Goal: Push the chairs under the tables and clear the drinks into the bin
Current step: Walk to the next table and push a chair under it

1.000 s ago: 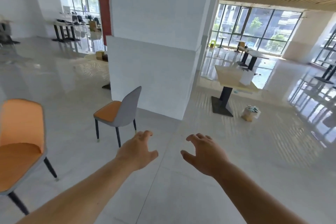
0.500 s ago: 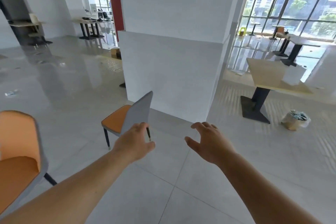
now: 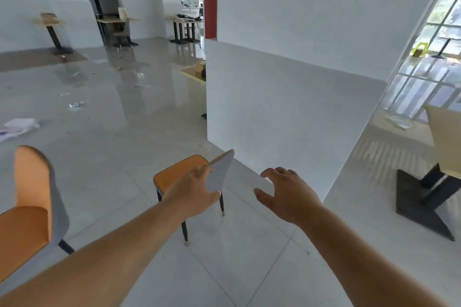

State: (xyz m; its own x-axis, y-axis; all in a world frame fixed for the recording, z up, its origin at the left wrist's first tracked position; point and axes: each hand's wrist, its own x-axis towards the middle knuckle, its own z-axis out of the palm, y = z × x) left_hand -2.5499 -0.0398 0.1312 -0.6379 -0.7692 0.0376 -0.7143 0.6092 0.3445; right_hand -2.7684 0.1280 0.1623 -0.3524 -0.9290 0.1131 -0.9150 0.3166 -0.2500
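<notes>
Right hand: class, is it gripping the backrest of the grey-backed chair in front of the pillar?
No, the right hand hangs open in the air beside the chair, while only the left hand touches the backrest.

Left hand (image 3: 193, 194) covers part of the grey chair back (image 3: 220, 172), so contact can't be confirmed. Second orange chair (image 3: 30, 209) cut by lower left frame edge. Table (image 3: 446, 137) at right edge only partly in frame. Far tables (image 3: 112, 20), upper left, blurred; items on them unreadable. Floor litter (image 3: 21, 123) at left too small to ID.
</notes>
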